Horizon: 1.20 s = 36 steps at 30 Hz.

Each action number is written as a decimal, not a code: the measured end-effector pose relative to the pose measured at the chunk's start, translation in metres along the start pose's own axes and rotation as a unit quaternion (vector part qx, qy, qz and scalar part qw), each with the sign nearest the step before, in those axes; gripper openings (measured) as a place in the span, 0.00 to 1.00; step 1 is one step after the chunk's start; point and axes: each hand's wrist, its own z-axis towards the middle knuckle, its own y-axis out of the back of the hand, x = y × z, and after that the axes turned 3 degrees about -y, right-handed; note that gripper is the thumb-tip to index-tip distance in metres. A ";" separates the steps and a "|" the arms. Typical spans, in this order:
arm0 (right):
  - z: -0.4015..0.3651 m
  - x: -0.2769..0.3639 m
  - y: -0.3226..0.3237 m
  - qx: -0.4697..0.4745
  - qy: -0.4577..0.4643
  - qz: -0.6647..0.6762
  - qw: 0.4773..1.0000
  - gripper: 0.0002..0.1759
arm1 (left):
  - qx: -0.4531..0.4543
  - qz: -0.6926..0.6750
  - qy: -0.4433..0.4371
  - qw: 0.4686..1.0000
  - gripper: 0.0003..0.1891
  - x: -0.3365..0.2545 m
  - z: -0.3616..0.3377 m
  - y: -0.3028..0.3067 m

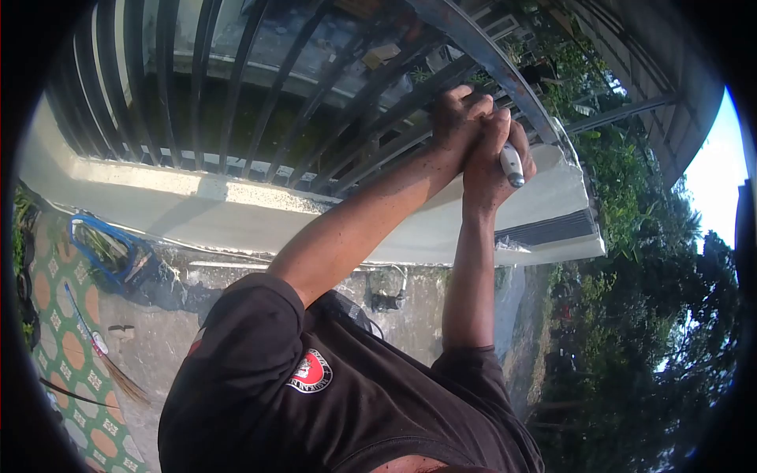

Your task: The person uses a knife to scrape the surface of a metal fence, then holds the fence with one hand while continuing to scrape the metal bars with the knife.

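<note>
Far on the left a blue loop (101, 249) and a broom (118, 372) lie on the patterned floor (59, 359). Above them stand black bars (236, 87) on a white ledge (260, 209). Next comes a black shirt (347, 410) with a red badge (310, 372) on it. Two bare arms go up from the shirt to the top rail (505, 71). The left hand (457, 114) is curled into a tight fist right at the rail, but I cannot tell what is inside it. The right hand (490, 162) is just below it, and the two hands touch. The right hand is shut around a white tool (512, 164). The tool sticks out on the right side of that hand, close under the rail. Green trees (631, 315) fill the far right.
</note>
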 end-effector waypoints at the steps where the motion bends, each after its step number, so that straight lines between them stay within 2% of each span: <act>1: -0.002 -0.003 -0.001 0.001 0.003 0.001 1.000 0.12 | -0.001 -0.001 -0.003 1.000 0.11 0.000 -0.002 0.002; 3: -0.020 -0.017 -0.009 0.010 0.029 0.010 0.999 0.15 | -0.005 0.004 0.004 1.000 0.10 0.001 -0.017 0.018; 4: -0.037 -0.023 -0.014 0.028 0.008 0.012 1.000 0.14 | -0.049 -0.049 0.078 0.995 0.11 0.010 -0.027 0.031; 5: -0.054 -0.028 -0.024 0.040 0.025 0.029 0.998 0.12 | -0.050 -0.028 0.075 0.996 0.12 0.023 -0.038 0.055; 6: -0.072 -0.036 -0.031 0.066 0.019 0.028 0.997 0.11 | -0.070 -0.068 0.106 0.990 0.12 0.032 -0.050 0.073; 7: -0.088 -0.046 -0.039 0.069 0.052 0.040 0.995 0.08 | -0.082 -0.052 0.131 0.987 0.11 0.040 -0.057 0.091; 10: -0.114 -0.054 -0.053 0.079 0.061 0.041 0.994 0.07 | -0.133 -0.097 0.191 0.968 0.09 0.049 -0.070 0.112; 12: -0.117 -0.051 -0.053 0.099 0.015 0.032 0.995 0.07 | -0.058 -0.134 0.167 0.975 0.08 0.045 -0.073 0.118; 13: -0.117 -0.052 -0.053 0.102 0.014 0.031 0.994 0.07 | -0.061 -0.135 0.168 0.975 0.08 0.042 -0.074 0.118; 15: -0.117 -0.054 -0.056 0.103 0.002 0.028 0.994 0.07 | -0.036 -0.168 0.229 0.958 0.12 0.038 -0.074 0.121; 16: -0.117 -0.056 -0.057 0.106 0.001 0.030 0.994 0.07 | -0.040 -0.168 0.230 0.958 0.12 0.042 -0.074 0.124; 18: -0.114 -0.059 -0.058 0.079 0.063 0.021 0.995 0.09 | -0.027 -0.175 0.220 0.959 0.18 0.044 -0.069 0.121; 21: -0.090 -0.055 -0.051 0.043 0.065 0.009 0.997 0.11 | -0.042 -0.131 0.214 0.967 0.17 0.031 -0.053 0.095; 22: -0.078 -0.051 -0.046 0.043 0.062 -0.001 0.997 0.13 | -0.027 -0.133 0.196 0.971 0.14 0.017 -0.048 0.081; 23: -0.066 -0.045 -0.043 0.011 0.071 -0.011 0.997 0.14 | 0.007 -0.133 0.162 0.978 0.14 0.020 -0.040 0.075; 25: -0.044 -0.037 -0.032 -0.016 0.061 -0.010 0.998 0.17 | 0.013 -0.142 0.133 0.981 0.16 0.007 -0.031 0.046; 26: -0.039 -0.029 -0.027 -0.018 -0.046 0.029 0.998 0.19 | -0.018 0.013 0.130 0.991 0.22 -0.005 -0.029 0.034; 27: -0.032 -0.027 -0.024 -0.014 -0.110 0.070 0.991 0.20 | -0.015 0.012 0.129 0.991 0.22 -0.006 -0.029 0.031; 29: -0.034 -0.024 -0.027 -0.024 -0.076 0.033 0.996 0.20 | -0.035 0.000 0.116 0.993 0.28 -0.009 -0.030 0.028; 30: -0.039 -0.025 -0.029 -0.024 -0.073 0.034 0.996 0.20 | -0.028 -0.003 0.106 0.994 0.34 0.008 -0.028 0.038; 33: -0.062 -0.036 -0.036 -0.006 -0.025 0.001 1.000 0.18 | -0.060 -0.036 0.145 0.987 0.35 0.011 -0.045 0.056; 34: -0.063 -0.037 -0.038 -0.006 -0.032 0.006 0.999 0.18 | -0.099 -0.011 0.148 0.984 0.24 0.008 -0.048 0.053; 35: -0.065 -0.037 -0.036 -0.003 -0.040 0.008 0.999 0.18 | -0.099 -0.011 0.150 0.984 0.24 0.008 -0.042 0.052; 36: -0.058 -0.035 -0.035 -0.011 -0.037 0.009 0.999 0.18 | -0.049 -0.032 0.130 0.990 0.16 0.011 -0.033 0.052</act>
